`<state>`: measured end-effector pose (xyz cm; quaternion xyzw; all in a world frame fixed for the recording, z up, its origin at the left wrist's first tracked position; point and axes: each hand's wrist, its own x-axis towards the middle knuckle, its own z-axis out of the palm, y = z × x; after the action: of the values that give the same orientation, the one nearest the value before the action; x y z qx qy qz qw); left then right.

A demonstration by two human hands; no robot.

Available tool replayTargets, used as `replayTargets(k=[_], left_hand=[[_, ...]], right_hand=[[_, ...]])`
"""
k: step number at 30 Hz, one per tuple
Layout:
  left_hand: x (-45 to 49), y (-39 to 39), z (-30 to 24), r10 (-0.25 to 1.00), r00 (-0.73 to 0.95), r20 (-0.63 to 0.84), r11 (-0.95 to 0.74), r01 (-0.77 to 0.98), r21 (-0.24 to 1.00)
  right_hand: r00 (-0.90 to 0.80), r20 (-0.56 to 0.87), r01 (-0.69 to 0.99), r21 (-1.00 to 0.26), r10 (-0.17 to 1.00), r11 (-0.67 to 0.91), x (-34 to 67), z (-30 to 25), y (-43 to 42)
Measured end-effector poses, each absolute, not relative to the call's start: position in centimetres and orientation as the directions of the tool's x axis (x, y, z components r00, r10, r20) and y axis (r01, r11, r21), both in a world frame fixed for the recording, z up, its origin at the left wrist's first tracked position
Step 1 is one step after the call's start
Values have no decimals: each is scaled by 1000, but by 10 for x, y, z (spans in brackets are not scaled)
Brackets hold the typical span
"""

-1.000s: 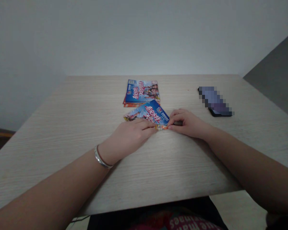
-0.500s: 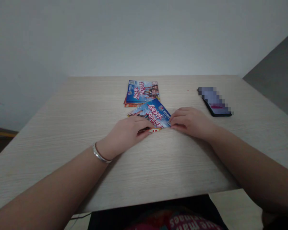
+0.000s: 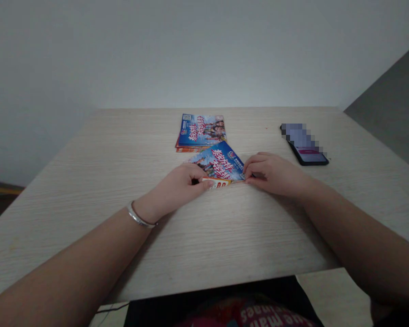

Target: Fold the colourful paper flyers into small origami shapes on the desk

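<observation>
A blue printed leaflet (image 3: 221, 164) lies folded on the light wooden table (image 3: 88, 181), its near edge showing a red and white strip. My left hand (image 3: 180, 187), with a silver bracelet at the wrist, pinches the leaflet's near left edge with curled fingers. At the leaflet's right corner my right hand (image 3: 271, 173) grips the paper between closed fingertips. Just beyond, a small stack of the same leaflets (image 3: 201, 131) rests flat on the table.
A dark phone (image 3: 305, 146) lies on the table to the right of my right hand. A plain pale wall rises behind the table. The table's near edge runs just above my lap.
The leaflet has turned and shifted slightly to the right, and its near flap now shows a red and white strip. Both hands have slid a little along its edge.
</observation>
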<state>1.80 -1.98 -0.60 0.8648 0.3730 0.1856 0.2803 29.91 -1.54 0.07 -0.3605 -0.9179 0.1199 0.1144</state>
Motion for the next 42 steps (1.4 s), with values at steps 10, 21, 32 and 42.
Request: replayTargets(k=[10,21,32,42], left_hand=[[21,-23,-13,873,422,244,-487,728,482],[17,-23,-18,825,485,291,-559,779,286],[20,-33,-13,593,745,305,-786,618,18],[22,-40,-13,596,772,221,-772,627,-104]], right_hand=[[-530,248,686,-436,811,582,272,-17,-23],[-611,336,648,-308,717,697,267,-23,-22],[-683,293,684,-65,670,726,264,-20,-25],[-679,275,705,-16,680,709,261,-18,-25]])
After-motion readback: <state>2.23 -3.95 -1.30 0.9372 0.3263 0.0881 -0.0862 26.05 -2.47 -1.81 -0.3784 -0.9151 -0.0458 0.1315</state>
